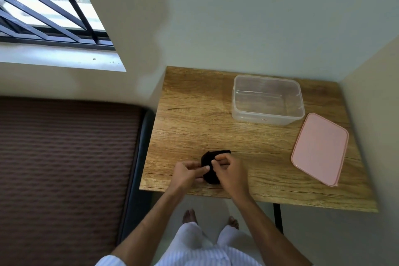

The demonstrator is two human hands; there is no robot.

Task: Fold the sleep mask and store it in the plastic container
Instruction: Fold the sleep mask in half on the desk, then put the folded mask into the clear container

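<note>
Sleep mask: a small black fabric sleep mask (pixel 212 166), bunched into a compact folded lump, lies on the near part of the table, close to its front edge and between the person's two hands
Left hand: the left hand (pixel 187 174) rests on the table at the mask's left side, its fingers (pixel 204 169) stretched together across the black fabric and pressing on it
Right hand: the right hand (pixel 230 171) comes in from the mask's right side, its fingertips (pixel 217 161) drawn together and pinching the top of the fabric, clamped on the mask
Container: a clear rectangular plastic container (pixel 267 99) with rounded corners stands open at the far side of the table, well apart from the mask, with nothing visible inside it
Lid: a flat pink rectangular plastic lid (pixel 319 149) lies on the table near the right edge, just beside the container's near right corner and apart from it
Table: a wooden table with a bold grain pattern (pixel 190 119) stands in the corner of pale walls, a dark leg visible below its front edge
Surroundings: a brown ribbed mattress (pixel 64 168) lies just left of the table, and a barred window (pixel 47 6) sits above it
Person: standing at the table's front edge in pale striped clothing, bare feet (pixel 190 216) on the floor
</note>
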